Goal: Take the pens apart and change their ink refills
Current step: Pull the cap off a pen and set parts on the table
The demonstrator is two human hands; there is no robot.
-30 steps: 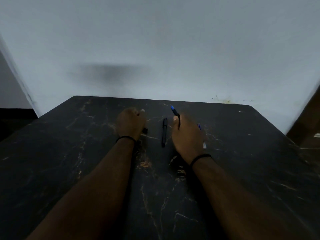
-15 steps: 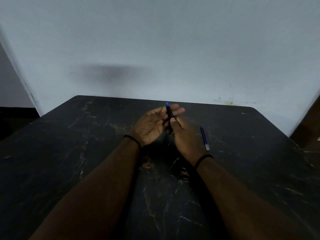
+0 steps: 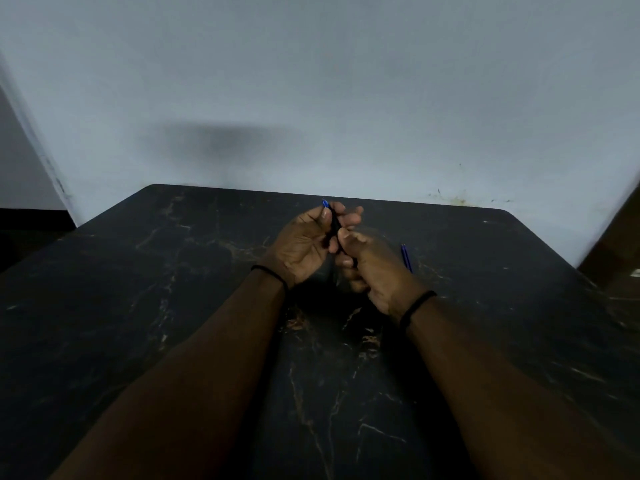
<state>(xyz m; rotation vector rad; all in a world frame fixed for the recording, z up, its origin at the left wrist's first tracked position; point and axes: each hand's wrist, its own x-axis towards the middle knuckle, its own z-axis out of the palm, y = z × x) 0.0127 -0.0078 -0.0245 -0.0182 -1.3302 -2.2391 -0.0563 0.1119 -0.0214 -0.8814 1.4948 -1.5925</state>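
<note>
I see both hands pinching one black pen (image 3: 333,220) above the table (image 3: 173,271): left hand (image 3: 304,244) around its upper end, blue tip toward twelve o'clock, right hand (image 3: 370,268) curled round the lower end. At three o'clock of the right hand, a blue refill (image 3: 406,257) lies on the table.

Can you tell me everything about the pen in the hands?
The pen is slim and black, probably plastic, with a bright blue tip poking out at its far end. It is held above the dark table, tilted, tip pointing away and a little left. The left hand cradles its upper part with thumb and fingers, and the right hand pinches its lower part. Most of the barrel is hidden.
</note>
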